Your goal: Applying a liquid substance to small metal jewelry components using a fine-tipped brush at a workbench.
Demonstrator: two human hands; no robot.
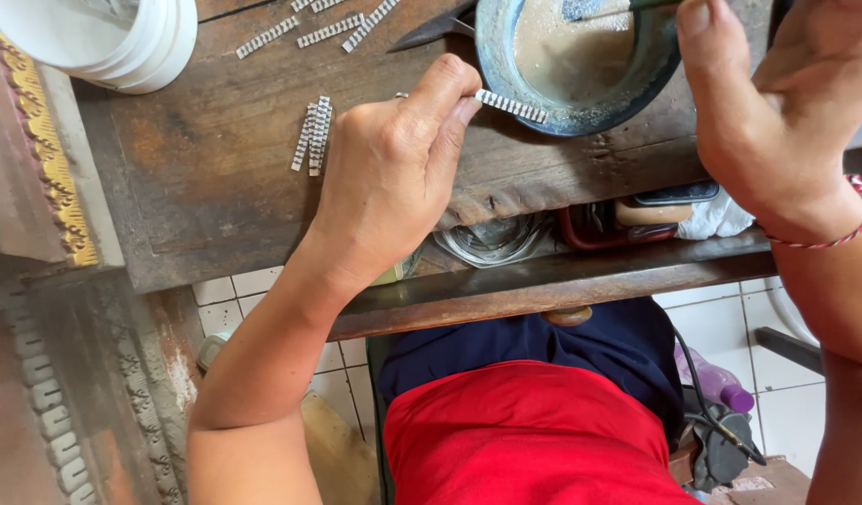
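My left hand (pixel 394 168) pinches a short silver strip of small mirror pieces (pixel 512 106) between thumb and forefinger, its free end over the rim of a blue bowl (pixel 492 65) of greyish paste. My right hand (pixel 777 103) is raised at the upper right beside the bowl, with the thumb up; a thin dark tool (pixel 627 7) runs from it over the bowl, but the grip itself is cut off by the frame edge. A small stack of similar strips (pixel 312 136) lies on the wooden table (pixel 207 187) left of my left hand.
More strips (pixel 328 28) lie at the table's far edge. Stacked white containers (pixel 122 42) stand at the upper left. A carved gilded wooden piece (pixel 48 187) lies along the left. A shelf under the table holds a plastic bag, tools and a phone (pixel 679 194). Tiled floor below.
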